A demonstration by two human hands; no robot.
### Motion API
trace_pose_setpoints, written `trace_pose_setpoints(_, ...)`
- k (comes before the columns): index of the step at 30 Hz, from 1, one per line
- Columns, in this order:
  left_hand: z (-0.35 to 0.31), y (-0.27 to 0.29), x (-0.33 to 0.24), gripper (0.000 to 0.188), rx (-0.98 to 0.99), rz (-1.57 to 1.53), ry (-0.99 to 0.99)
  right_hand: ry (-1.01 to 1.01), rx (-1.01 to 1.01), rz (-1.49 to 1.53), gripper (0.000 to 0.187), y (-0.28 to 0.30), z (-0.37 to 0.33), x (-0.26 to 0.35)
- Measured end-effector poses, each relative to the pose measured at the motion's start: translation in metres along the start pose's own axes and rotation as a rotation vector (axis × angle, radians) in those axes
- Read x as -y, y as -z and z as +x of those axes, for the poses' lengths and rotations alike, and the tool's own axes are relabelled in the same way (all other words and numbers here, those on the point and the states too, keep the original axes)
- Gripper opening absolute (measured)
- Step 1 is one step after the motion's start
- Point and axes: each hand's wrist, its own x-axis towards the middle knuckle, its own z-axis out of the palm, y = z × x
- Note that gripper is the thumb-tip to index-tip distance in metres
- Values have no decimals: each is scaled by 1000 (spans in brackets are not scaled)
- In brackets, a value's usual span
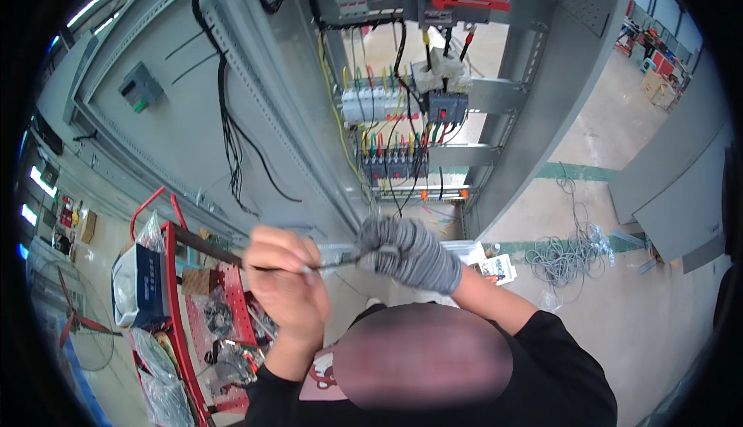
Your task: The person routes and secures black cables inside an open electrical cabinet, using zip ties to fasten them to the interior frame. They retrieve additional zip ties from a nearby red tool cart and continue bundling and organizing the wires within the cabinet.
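Both hands are raised in front of my chest, close together. My left hand [286, 278] is bare, its fingers pinched round a thin dark wire [337, 264]. The wire stretches across the short gap to my right hand [410, 253], which wears a grey knitted glove and is closed on it. Beyond the hands stands an open grey metal electrical cabinet [267, 94]. Inside it are a row of white breakers [379, 105], dark breakers [396, 165] with coloured wires, and a switch with a red handle [472, 0].
Black wires [232, 133] hang down the cabinet's left side. A red cart [182, 311] with bags and loose parts stands at my left, near a round fan [73, 315]. Coiled grey cable [561, 257] lies on the floor at right, before grey panels [681, 187].
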Motion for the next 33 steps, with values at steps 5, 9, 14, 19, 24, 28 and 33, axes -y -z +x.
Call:
trace_pose_setpoints(5,3,8,13,23,155,24,111,-85,-123,66,18,-12,-1,-13)
trace_pose_setpoints(9,-1,17,31,15,298,94,101,26,-167,-145,32,-9,4,-11)
trace_pose_setpoints(14,21,27,32,10,565,262,-132,193,-124,-435,43,3,19,33)
trace_pose_setpoints(19,38,36,49,19,651,410,-216,125,-101,-506,42,4,14,63)
trace_pose_setpoints(24,38,34,83,20,819,267,-257,23,-163,-993,31,-1,0,66)
trace_pose_setpoints(28,45,39,120,15,870,269,-291,-26,-574,-735,28,-4,-25,69)
trace_pose_setpoints(33,55,47,166,16,890,304,-338,68,-1073,-469,33,-17,-29,73)
